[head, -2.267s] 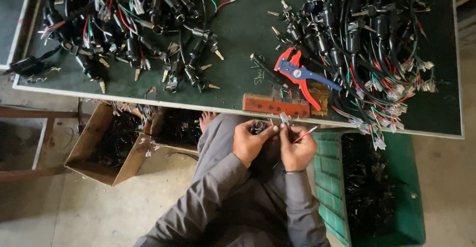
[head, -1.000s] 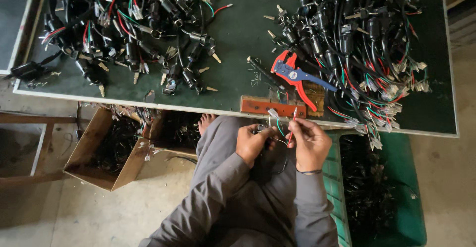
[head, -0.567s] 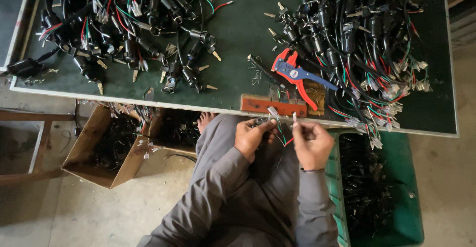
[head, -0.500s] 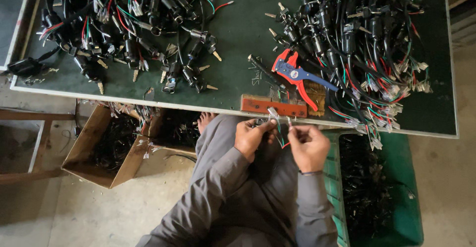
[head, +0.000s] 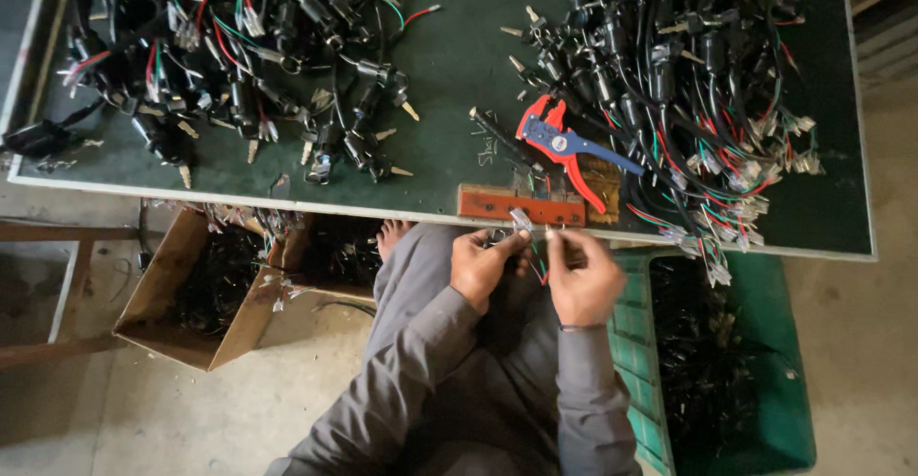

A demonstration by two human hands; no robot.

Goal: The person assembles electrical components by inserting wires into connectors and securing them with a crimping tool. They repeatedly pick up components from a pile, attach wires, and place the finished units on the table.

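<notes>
Two hands meet just below the table (head: 449, 60) edge, over the lap. Left hand (head: 483, 268) is clenched round a small dark switch part (head: 497, 238), w/ a pale connector (head: 521, 219) sticking up past the fingertips. Right hand (head: 583, 280) pinches thin wires (head: 538, 268), red and green, that hang between the two hands; fingers closed on them, thumb side towards the left hand. So the harness sits right in both grips, part in the left, wire ends in the right, just beside the orange block (head: 521, 206) fixed at the table edge.

Risks, as I judge them: wires are thin and the pinch is at the very ends, so a hard tug could slip them out or pull them from the part. Held over the lap, a dropped piece could fall to the floor, between the cardboard box (head: 206, 290) and the green crate (head: 727, 371).

Stripper (head: 564, 141), red/blue handles, lies on the table just beyond the block, apart from both hands. Harness piles (head: 669, 84) on the table, left & right.
</notes>
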